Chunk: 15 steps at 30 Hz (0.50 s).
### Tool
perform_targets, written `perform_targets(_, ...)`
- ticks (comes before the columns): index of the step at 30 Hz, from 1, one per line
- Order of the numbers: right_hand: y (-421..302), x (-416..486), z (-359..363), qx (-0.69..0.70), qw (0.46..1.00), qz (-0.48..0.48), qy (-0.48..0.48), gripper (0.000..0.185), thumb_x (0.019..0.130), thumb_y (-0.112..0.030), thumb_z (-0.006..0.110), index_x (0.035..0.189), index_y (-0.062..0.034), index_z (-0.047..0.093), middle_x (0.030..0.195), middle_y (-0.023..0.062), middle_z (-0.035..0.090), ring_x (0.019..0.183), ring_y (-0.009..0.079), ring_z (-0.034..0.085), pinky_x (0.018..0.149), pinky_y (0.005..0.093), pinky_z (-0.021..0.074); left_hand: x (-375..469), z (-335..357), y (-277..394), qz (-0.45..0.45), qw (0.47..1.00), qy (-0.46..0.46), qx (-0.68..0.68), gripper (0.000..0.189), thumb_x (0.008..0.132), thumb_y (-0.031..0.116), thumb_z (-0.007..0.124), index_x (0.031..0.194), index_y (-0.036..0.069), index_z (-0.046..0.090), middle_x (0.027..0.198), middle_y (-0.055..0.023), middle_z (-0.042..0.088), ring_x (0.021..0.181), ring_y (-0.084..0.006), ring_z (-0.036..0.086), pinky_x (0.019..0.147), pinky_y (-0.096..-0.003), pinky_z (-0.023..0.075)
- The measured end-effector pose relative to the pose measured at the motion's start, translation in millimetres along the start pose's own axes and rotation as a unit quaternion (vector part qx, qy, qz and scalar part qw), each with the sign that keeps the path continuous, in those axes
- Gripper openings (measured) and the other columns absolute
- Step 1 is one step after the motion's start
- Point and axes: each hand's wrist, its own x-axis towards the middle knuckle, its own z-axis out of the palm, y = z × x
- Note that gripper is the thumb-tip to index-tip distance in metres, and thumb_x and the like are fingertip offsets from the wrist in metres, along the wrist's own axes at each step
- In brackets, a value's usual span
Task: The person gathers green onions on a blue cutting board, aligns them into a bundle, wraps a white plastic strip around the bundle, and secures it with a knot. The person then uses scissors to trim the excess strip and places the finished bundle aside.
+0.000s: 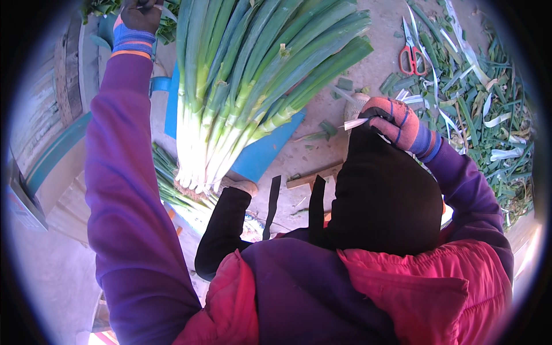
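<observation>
A large bundle of long green onions (241, 86) lies before me, white root ends toward me and green leaves fanning away. It rests over a blue board (269, 146). My left hand (140, 17), in a dark-palmed knit glove, reaches to the top left edge beside cut green leaves (168, 28). Its fingers are partly cut off by the frame, so its grip is unclear. Above my right knee, my gloved right hand (394, 120) is closed on a thin white strip (355, 123), whose end sticks out past the fingertips.
Red-handled scissors (412, 58) lie on the concrete floor at the upper right. Beside them spreads a heap of leaf trimmings and white strips (487, 116). More green onions (166, 177) lie below the bundle at left. A wooden piece (315, 174) sits between my legs.
</observation>
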Motion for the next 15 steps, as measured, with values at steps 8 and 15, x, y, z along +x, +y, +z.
perform_targets(8,-4.7,23.7,14.2,-0.067,0.991,-0.114,-0.008,0.016,0.082,-0.013,0.057,0.095,-0.0053,0.053,0.083,0.011,0.054,0.078,0.0286,0.055,0.07,0.0358,0.0442,-25.9,14.7,2.9,-0.053,0.998,0.011,-0.012,0.022,0.086,0.013,0.055,0.106,0.004,0.057,0.055,0.0019,0.031,0.049,-0.0095,0.029,0.092,-0.0467,0.0393)
perform_targets(15,-30.8,101.6,46.3,-0.063,0.979,-0.176,0.075,0.017,0.083,-0.018,0.055,0.091,-0.0049,0.05,0.075,0.0121,0.056,0.073,0.0311,0.056,0.068,0.039,0.0446,-67.4,50.4,7.3,-0.03,0.996,0.063,-0.047,0.012,0.085,0.015,0.056,0.094,0.009,0.058,0.05,0.0041,0.031,0.042,-0.009,0.027,0.083,-0.0442,0.0411)
